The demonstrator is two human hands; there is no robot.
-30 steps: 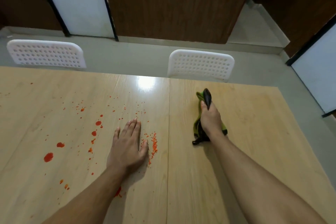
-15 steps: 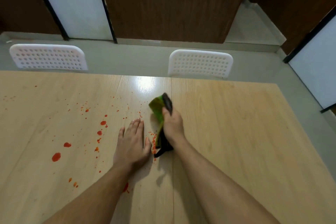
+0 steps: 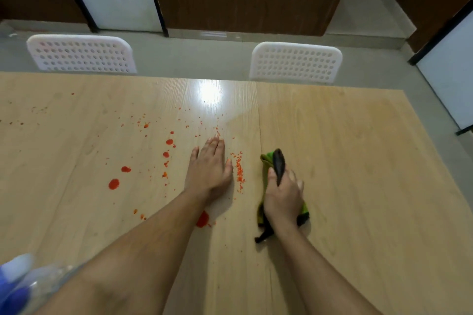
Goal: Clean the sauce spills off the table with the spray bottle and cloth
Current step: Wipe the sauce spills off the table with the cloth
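One cloth (image 3: 279,162) swipe rightward since.

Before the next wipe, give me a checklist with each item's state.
1. Cloth in the right hand: ok, fingers curled round it.
2. Cloth down on the table: ok, its lower end lies on the wood.
3. Left hand out of the wipe path: not ok, it lies flat between the cloth and the big red spots.
4. Crumbly sauce within the cloth's reach: ok, just left of it.
5. Spill sprayed: cannot tell.
6. Spray bottle at hand: ok, at the near left corner, blurred.
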